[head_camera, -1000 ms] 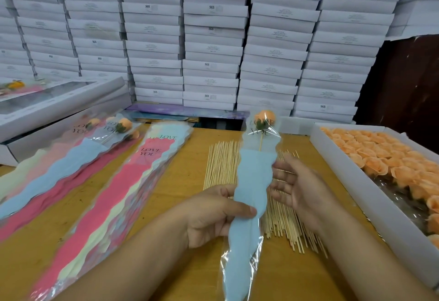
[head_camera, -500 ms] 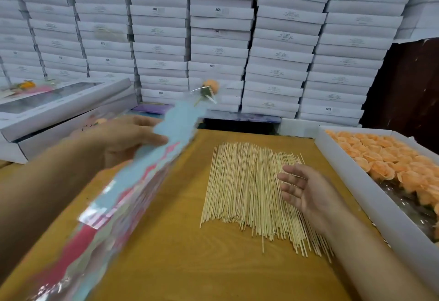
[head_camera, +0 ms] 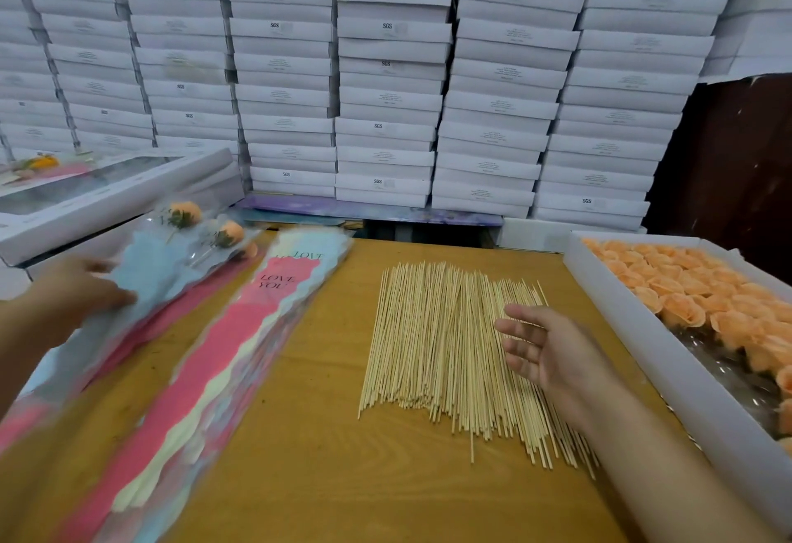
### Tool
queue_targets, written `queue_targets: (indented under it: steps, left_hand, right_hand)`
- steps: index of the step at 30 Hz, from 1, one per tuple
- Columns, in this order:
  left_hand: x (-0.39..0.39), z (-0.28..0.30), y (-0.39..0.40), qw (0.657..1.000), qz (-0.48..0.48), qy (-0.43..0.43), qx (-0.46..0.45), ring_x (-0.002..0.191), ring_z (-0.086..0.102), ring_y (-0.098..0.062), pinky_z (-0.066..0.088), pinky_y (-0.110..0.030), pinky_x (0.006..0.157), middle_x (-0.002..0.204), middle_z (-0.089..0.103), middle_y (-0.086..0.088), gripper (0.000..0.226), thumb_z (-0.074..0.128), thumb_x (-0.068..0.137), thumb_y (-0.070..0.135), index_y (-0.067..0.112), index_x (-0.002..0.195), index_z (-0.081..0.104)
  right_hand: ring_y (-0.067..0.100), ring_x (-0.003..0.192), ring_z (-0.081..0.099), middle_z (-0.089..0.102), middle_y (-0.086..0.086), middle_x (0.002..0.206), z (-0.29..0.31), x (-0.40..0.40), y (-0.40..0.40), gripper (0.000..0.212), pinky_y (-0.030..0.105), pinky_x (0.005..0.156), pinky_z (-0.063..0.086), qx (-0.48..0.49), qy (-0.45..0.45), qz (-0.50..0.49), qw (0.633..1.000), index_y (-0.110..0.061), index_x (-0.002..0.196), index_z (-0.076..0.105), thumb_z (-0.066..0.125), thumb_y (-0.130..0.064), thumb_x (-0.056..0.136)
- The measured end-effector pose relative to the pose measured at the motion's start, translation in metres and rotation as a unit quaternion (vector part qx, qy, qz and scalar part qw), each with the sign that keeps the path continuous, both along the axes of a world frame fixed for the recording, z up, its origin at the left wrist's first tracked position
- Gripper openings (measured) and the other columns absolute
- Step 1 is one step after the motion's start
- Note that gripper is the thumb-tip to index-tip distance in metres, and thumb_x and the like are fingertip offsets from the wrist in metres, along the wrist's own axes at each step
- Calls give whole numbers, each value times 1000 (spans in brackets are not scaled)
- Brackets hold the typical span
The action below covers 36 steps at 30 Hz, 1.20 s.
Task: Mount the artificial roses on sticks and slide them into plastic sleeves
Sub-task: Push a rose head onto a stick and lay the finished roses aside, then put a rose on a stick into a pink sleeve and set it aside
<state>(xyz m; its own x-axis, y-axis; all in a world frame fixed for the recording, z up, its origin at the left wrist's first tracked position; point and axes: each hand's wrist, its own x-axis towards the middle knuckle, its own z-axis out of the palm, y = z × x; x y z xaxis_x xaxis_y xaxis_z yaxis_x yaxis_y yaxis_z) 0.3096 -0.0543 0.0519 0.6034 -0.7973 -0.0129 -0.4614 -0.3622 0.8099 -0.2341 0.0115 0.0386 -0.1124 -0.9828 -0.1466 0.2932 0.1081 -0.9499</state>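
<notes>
peach rose point(head_camera: 185, 213) in blue sleeve point(head_camera: 145, 272), left hand point(head_camera: 81, 289) touching

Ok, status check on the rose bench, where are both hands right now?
Left hand on blue-sleeved rose, at finished pile. Right hand open over sticks. Nothing blocking.
</notes>
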Motion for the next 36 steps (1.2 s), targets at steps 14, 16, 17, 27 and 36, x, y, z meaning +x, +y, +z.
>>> queue_targets:
  steps: [14,16,17,27,36]
  left_hand:
    - [29,-47,-21,972,20,-222,72,76,62,-36,54,-40,73,78,66,-13,20,80,69,4,18,66,65]
    - [29,-47,-21,964,9,-250,87,71,62,-32,54,-38,70,72,66,-9,19,80,70,9,21,61,68]
    - [29,-47,-19,965,4,-248,82,72,62,-33,54,-39,71,73,66,-10,20,79,71,8,20,59,68]
    - [-91,-5,16,958,-16,-285,-14,118,49,-53,45,-57,97,133,50,-35,50,67,87,18,5,135,55]
    - [-246,-1,28,966,-204,-115,-111,115,56,-24,44,-38,96,141,55,-12,41,56,99,19,13,140,53]
  right_hand:
    - [11,57,67,76,6,81,0,-1,0,19,23,47,53,1,3,-6,1000,-7,110,66,58,-16,95]
    - [11,56,67,76,6,80,0,-1,1,19,23,46,53,2,5,-5,1000,-7,110,66,59,-16,95]
    - [11,56,66,76,6,80,0,0,1,19,23,46,53,1,6,-5,1000,-7,110,66,59,-16,94]
    - [10,57,66,76,4,78,2,4,4,20,23,48,53,-9,27,-2,1000,-8,110,66,60,-18,94]
    - [11,58,65,75,4,79,3,5,6,19,24,49,53,-7,47,-1,999,-8,110,66,60,-17,95]
